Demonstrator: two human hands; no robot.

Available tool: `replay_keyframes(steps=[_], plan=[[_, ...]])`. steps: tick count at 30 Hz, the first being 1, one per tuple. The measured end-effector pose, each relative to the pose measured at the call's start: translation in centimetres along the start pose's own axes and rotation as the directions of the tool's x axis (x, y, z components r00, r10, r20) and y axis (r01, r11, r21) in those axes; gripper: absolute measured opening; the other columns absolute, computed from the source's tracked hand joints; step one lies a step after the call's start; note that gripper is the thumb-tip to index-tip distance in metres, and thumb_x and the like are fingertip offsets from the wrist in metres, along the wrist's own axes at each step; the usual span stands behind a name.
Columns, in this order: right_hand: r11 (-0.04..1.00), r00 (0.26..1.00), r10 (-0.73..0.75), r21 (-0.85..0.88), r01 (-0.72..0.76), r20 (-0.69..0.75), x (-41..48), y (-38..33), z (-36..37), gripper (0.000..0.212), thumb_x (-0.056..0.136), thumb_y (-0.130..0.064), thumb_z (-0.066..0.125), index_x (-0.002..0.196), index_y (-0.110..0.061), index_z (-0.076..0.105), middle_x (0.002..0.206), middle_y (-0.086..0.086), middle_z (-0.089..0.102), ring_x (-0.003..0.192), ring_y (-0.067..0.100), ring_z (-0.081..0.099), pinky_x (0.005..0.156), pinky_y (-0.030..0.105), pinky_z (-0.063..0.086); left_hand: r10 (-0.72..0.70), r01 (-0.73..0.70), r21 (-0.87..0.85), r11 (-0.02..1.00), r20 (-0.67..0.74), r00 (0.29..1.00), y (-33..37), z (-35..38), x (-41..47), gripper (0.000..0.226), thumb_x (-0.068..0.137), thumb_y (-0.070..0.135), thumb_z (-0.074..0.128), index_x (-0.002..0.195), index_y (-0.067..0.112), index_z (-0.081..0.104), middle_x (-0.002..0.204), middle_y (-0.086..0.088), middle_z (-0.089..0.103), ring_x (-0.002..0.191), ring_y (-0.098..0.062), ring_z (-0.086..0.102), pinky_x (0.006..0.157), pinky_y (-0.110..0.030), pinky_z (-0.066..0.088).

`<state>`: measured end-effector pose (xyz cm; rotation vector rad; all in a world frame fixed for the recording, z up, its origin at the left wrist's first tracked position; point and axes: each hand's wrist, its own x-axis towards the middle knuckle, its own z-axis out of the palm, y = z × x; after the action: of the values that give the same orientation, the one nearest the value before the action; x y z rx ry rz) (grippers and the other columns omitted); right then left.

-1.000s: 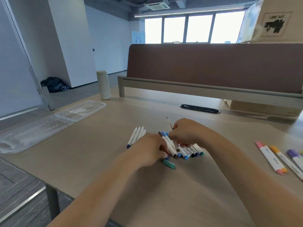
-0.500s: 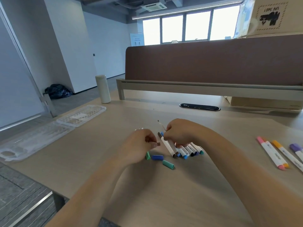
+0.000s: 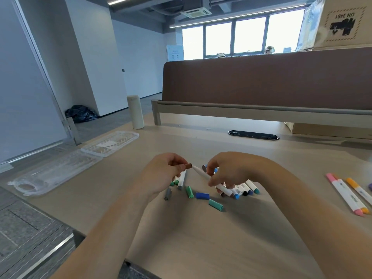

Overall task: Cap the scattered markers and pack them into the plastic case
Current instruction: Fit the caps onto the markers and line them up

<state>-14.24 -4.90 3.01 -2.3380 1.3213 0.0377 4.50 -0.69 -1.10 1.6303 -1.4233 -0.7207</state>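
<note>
My left hand (image 3: 161,174) pinches a brown cap (image 3: 188,166) right at the tip of a white marker (image 3: 213,181), which my right hand (image 3: 229,170) holds slanted above the table. Under my right hand lies a row of several markers (image 3: 246,189). A few white markers (image 3: 181,179) lie below my left hand. Loose caps rest in front: a grey cap (image 3: 167,193), a green cap (image 3: 189,191), a blue cap (image 3: 202,195) and a teal cap (image 3: 215,204). The clear plastic case (image 3: 60,168) lies open at the left.
Capped pink and orange markers (image 3: 346,195) lie at the right edge. A cream bottle (image 3: 135,111) stands at the back left. A brown divider panel (image 3: 261,83) and a black cable slot (image 3: 253,135) sit behind. The table's edge runs close on the left.
My left hand lifted off the table with the brown cap and brought it to the tip of the marker held in my right hand. The caps underneath came into view.
</note>
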Motion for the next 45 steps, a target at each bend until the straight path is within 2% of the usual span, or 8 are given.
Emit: replay_keyframes(steps=[5,10,17,22,25,34,39,45], plan=[[0.999,0.999,-0.046,0.007,0.047,-0.013,0.0,-0.1,0.1,0.022,0.092,-0.030,0.067,0.111,-0.019,0.070,0.091,-0.004,0.067,0.067,0.009,0.058,0.062,0.018,0.046,0.023,-0.020,-0.063,0.998,0.035,0.999,0.1,0.0,-0.2,0.014,0.095,0.008,0.058,0.092,0.014,0.070,0.072,0.004,0.071,0.062,-0.014,0.050,0.055,-0.026,0.041],[0.988,0.991,-0.125,0.083,0.129,-0.054,-0.1,0.0,0.3,0.021,0.094,-0.029,0.063,0.099,-0.015,0.077,0.085,-0.003,0.075,0.078,0.012,0.061,0.090,0.036,0.055,0.027,-0.024,-0.159,0.987,0.015,1.000,0.0,0.7,-0.5,0.019,0.096,0.007,0.055,0.085,0.009,0.070,0.056,0.003,0.060,0.053,-0.015,0.043,0.051,-0.028,0.036],[0.974,0.978,-0.126,0.169,0.154,-0.168,0.4,-0.1,1.0,0.023,0.096,-0.030,0.061,0.102,-0.015,0.077,0.092,-0.002,0.074,0.083,0.017,0.065,0.079,0.026,0.051,0.018,-0.025,-0.164,0.986,-0.044,0.999,0.5,0.0,-0.2,0.020,0.097,0.010,0.055,0.090,0.015,0.073,0.071,-0.004,0.067,0.062,-0.015,0.050,0.060,-0.030,0.043],[0.986,0.973,-0.001,0.161,0.039,-0.229,1.7,0.2,1.6,0.012,0.090,-0.030,0.069,0.097,-0.021,0.069,0.088,-0.003,0.071,0.071,0.012,0.065,0.066,0.020,0.053,0.019,-0.025,-0.063,0.998,-0.092,0.996,0.5,-0.2,-0.1,0.023,0.097,0.015,0.052,0.115,0.026,0.060,0.091,-0.003,0.069,0.067,-0.013,0.053,0.053,-0.020,0.044],[0.997,0.967,0.078,0.019,-0.076,-0.244,2.8,0.4,2.7,0.014,0.089,-0.026,0.066,0.092,-0.012,0.069,0.089,0.006,0.068,0.072,0.015,0.060,0.067,0.025,0.049,0.024,-0.019,0.054,0.998,-0.087,0.996,0.1,-0.5,-0.3,0.021,0.097,0.017,0.049,0.111,0.025,0.061,0.092,0.000,0.068,0.070,-0.010,0.055,0.048,-0.013,0.040],[0.957,0.934,0.151,-0.189,-0.220,-0.324,4.7,0.0,4.0,0.004,0.089,-0.016,0.061,0.087,-0.013,0.062,0.081,0.005,0.061,0.075,0.021,0.059,0.066,0.032,0.049,-0.009,0.014,0.054,0.998,-0.087,0.996,-1.4,-2.4,-0.7,0.019,0.095,0.019,0.051,0.099,0.020,0.070,0.078,0.006,0.068,0.060,-0.008,0.052,0.060,-0.023,0.041],[0.958,0.937,0.151,-0.188,-0.218,-0.316,5.6,-1.1,4.2,0.010,0.093,-0.020,0.059,0.094,-0.013,0.066,0.091,0.006,0.065,0.085,0.022,0.062,0.076,0.032,0.052,-0.022,0.030,0.099,0.995,-0.083,0.996,-2.3,-3.1,-0.8,0.015,0.095,0.022,0.055,0.100,0.020,0.069,0.080,0.005,0.067,0.063,-0.006,0.053,0.063,-0.023,0.041],[0.982,0.937,0.162,-0.038,-0.182,-0.308,7.8,-4.0,5.2,0.018,0.089,-0.019,0.058,0.073,-0.013,0.057,0.068,0.003,0.053,0.062,0.016,0.050,0.053,0.025,0.035,-0.078,0.079,0.284,0.956,-0.014,0.997,-3.4,-3.5,-1.2,0.016,0.086,0.029,0.068,0.095,0.017,0.071,0.091,0.000,0.069,0.079,-0.013,0.060,0.065,-0.025,0.043]])
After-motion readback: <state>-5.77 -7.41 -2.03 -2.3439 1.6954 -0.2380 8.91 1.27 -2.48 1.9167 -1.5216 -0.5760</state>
